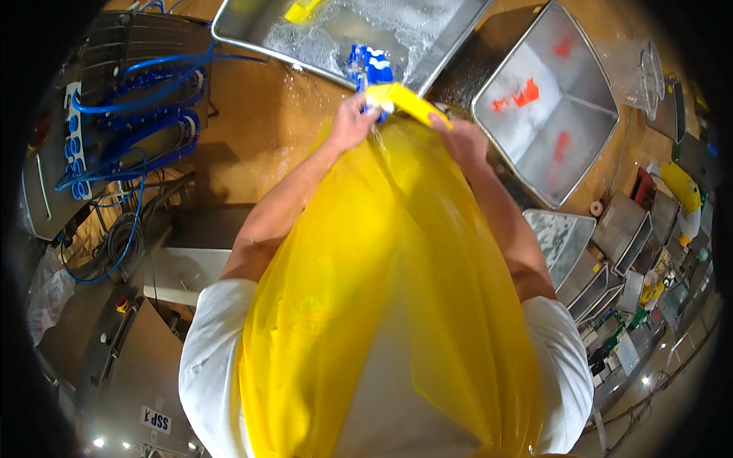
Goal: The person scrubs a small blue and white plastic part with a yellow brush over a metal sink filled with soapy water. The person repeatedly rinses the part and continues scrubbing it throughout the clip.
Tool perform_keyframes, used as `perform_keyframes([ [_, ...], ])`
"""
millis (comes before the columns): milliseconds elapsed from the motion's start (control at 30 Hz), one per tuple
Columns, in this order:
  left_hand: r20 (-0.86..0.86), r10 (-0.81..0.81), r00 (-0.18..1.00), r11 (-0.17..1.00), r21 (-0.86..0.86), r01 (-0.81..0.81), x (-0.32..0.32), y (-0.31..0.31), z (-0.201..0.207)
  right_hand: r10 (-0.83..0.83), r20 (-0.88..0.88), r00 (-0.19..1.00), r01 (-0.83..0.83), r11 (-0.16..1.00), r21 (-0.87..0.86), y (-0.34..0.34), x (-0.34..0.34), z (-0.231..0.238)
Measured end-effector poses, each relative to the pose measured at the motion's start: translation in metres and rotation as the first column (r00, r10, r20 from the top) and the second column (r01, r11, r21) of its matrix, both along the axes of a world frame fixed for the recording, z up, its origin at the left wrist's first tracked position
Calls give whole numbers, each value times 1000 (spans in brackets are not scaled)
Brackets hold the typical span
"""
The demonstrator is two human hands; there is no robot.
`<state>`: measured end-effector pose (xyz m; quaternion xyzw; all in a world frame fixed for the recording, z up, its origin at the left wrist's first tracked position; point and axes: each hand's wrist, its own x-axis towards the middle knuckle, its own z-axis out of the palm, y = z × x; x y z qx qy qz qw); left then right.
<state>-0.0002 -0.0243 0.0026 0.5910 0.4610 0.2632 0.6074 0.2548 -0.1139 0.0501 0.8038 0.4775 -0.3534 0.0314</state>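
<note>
Both my hands are at the near rim of a metal tub (275, 59) of sudsy water. My right hand (464, 141) is closed on one end of a yellow piece, long and flat-sided (416, 104), whose exact kind I cannot make out. At its other end, which has white suds on it, my left hand (351, 124) grips with bent fingers. Just beyond that hand, a blue piece with white streaks (369, 64) overlaps the tub's rim; whether it touches my fingers is unclear. Another yellow piece (301, 10) lies in the tub's water.
To the right stands a second metal tub (544, 200) with foam and red pieces (527, 92) in it. Blue hoses (156, 84) hang on the left beside metal equipment. Several metal bins (622, 229) line the right side. A yellow apron (328, 305) covers my front.
</note>
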Motion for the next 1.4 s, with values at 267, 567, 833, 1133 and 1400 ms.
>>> perform_keyframes([
  [267,141,56,988,987,-159,-33,3,11,-12,-237,-47,970,239,970,37,35,1,35],
  [567,178,51,983,964,-268,-2,-7,15,-12,245,183,952,-166,916,-365,7,71,8],
  [833,162,51,985,967,-255,-8,12,10,4,101,-16,995,-99,991,91,62,-38,34],
  [1133,293,31,956,925,-370,83,4,21,26,-423,-291,858,427,903,-52,30,14,-25],
  [1400,358,262,896,821,-571,-12,13,20,13,-235,-931,280,716,697,40,45,-89,18],
])
